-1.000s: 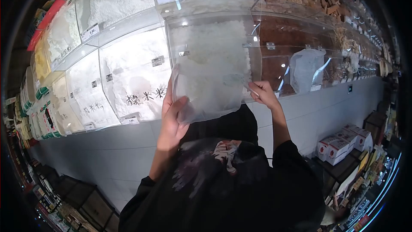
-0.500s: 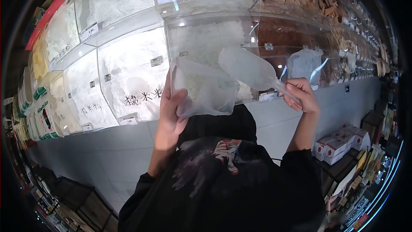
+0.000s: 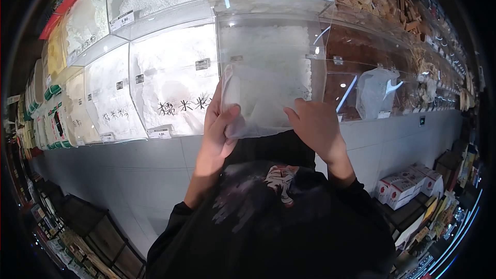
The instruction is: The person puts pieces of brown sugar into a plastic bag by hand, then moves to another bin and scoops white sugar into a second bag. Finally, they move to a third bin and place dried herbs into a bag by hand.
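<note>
While bins (image 3: 173, 80) hold white grain, both hands (image 3: 268, 124) grip a plastic bag (image 3: 258, 104)

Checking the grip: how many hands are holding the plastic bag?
2. The left hand grips the plastic bag at its left edge; the right hand holds its lower right side. No other hands show.

Acrylic bin fronts (image 3: 175, 77) block ahead; free room lies below the bag (image 3: 261, 106).
</note>
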`<state>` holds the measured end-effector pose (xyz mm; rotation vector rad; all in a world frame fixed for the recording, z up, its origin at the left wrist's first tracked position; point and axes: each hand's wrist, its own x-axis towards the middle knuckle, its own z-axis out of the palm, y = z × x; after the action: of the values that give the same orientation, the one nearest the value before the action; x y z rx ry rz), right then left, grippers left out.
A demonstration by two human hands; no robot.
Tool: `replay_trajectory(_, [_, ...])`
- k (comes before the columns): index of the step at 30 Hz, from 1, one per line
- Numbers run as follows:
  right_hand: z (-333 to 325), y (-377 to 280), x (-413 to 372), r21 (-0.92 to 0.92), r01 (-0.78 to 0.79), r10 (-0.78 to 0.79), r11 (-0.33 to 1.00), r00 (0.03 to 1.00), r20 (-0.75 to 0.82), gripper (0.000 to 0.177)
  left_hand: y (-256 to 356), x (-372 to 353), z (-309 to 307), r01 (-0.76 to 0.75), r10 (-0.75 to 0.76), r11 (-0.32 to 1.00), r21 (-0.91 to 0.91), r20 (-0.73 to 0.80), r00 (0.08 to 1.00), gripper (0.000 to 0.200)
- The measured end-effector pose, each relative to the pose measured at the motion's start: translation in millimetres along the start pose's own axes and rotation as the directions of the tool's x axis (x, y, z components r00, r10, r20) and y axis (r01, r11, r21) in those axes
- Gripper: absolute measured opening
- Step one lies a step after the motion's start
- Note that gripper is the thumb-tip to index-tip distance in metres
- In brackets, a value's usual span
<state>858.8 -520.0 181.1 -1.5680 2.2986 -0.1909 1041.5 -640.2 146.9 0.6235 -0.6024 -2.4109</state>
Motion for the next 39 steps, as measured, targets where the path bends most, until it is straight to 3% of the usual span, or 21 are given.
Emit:
replay_trajectory(2, [-33, 23, -6, 0.032, -0.061, 0.061, 0.998, 0.998, 0.020, 0.034, 1, -2, 0, -0.041, 0.043, 0.998, 0.057, -0.030, 0.999, 0.077])
replay_trajectory(4, [-61, 46, -21, 0.255, -0.041, 0.054, 0.966, 0.998, -0.042, 0.033, 5, -4, 14, -0.164, 0.178, 0.947, 0.278, -0.024, 0.984, 0.076])
replay_trajectory(6, [-87, 76, -37, 0.588, -0.331, 0.254, 0.738, 0.944, 0.212, 0.032, 7, -6, 19, -0.310, 0.302, 0.814, 0.491, 0.097, 0.948, 0.076])
replay_trajectory(7, [-90, 92, -45, 0.642, -0.332, 0.266, 0.691, 0.943, 0.202, 0.033, 10, -7, 16, -0.385, 0.332, 0.742, 0.549, 0.197, 0.922, 0.075])
replay_trajectory(9, [-89, 118, -57, 0.741, -0.322, 0.289, 0.590, 0.941, 0.179, 0.035, 11, -5, 17, -0.345, 0.324, 0.821, 0.455, 0.128, 0.938, 0.074])
replay_trajectory(10, [-84, 127, -55, 0.713, -0.403, 0.343, 0.574, 0.909, 0.238, 0.034, 11, -4, 21, -0.232, 0.251, 0.933, 0.276, -0.035, 0.967, 0.074])
replay_trajectory(12, [-54, 131, -40, 0.588, -0.461, 0.383, 0.665, 0.886, 0.262, 0.034, 9, -2, 16, -0.110, 0.113, 0.993, 0.035, -0.122, 0.986, 0.073])
replay_trajectory(15, [20, 127, -7, 0.540, -0.409, 0.344, 0.735, 0.912, 0.223, 0.036, 6, -1, -2, -0.048, 0.048, 0.999, -0.012, -0.033, 0.998, 0.072])
replay_trajectory(17, [65, 112, 19, 0.430, -0.428, 0.375, 0.795, 0.904, 0.206, 0.032, 5, -2, 3, -0.033, 0.033, 0.999, 0.009, -0.071, 0.997, 0.072])
replay_trajectory(19, [103, 95, 20, 0.289, -0.222, 0.251, 0.931, 0.965, -0.068, 0.041, 0, -5, 0, -0.033, 0.035, 0.999, 0.027, -0.079, 0.996, 0.074])
replay_trajectory(20, [111, 89, 24, 0.327, -0.005, 0.067, 0.945, 0.982, -0.176, 0.044, -1, -7, 1, -0.039, 0.042, 0.999, 0.036, -0.089, 0.995, 0.074])
replay_trajectory(22, [120, 71, 32, 0.327, 0.418, -0.278, 0.847, 0.874, -0.398, 0.051, -3, -9, 11, -0.045, 0.050, 0.998, 0.051, -0.120, 0.992, 0.076])
replay_trajectory(24, [147, 53, 47, 0.155, 0.536, -0.415, 0.830, 0.779, -0.471, 0.059, -8, -9, 17, 0.005, -0.001, 0.998, 0.068, -0.051, 0.999, 0.078])
replay_trajectory(26, [146, 16, 65, 0.500, 0.575, -0.406, 0.648, 0.816, -0.413, 0.066, -17, -3, 12, 0.085, -0.097, 0.991, 0.102, 0.123, 0.988, 0.079])
replay_trajectory(28, [145, -1, 70, 0.729, 0.484, -0.369, 0.485, 0.868, -0.332, 0.070, -42, 0, 12, 0.090, -0.148, 0.887, 0.454, 0.095, 0.984, 0.076])
replay_trajectory(29, [147, -5, 70, 0.797, 0.406, -0.327, 0.447, 0.903, -0.277, 0.072, -49, 2, 12, 0.091, -0.167, 0.788, 0.609, 0.070, 0.983, 0.075])
replay_trajectory(32, [156, -15, 73, 0.939, 0.152, -0.224, 0.309, 0.971, -0.083, 0.075, -42, 3, 11, -0.150, -0.086, 0.378, 0.914, 0.196, 0.977, 0.069])
replay_trajectory(35, [168, -19, 93, 0.993, -0.103, -0.029, 0.063, 0.994, 0.105, 0.080, -31, -8, 3, -0.185, 0.050, 0.614, 0.767, 0.197, 0.979, 0.064])
replay_trajectory(37, [169, -21, 122, 0.954, -0.181, 0.240, -0.238, 0.941, 0.238, 0.084, -18, -15, -3, -0.170, 0.214, 0.700, 0.693, 0.023, 0.977, 0.052])
replay_trajectory(38, [166, -21, 120, 0.919, -0.129, 0.340, -0.373, 0.903, 0.264, 0.084, -17, -14, -23, -0.169, 0.257, 0.755, 0.633, -0.048, 0.965, 0.050])
replay_trajectory(39, [151, -23, 117, 0.894, -0.130, 0.379, -0.429, 0.872, 0.309, 0.065, -18, -13, -43, -0.175, 0.293, 0.804, 0.569, -0.123, 0.948, 0.049])
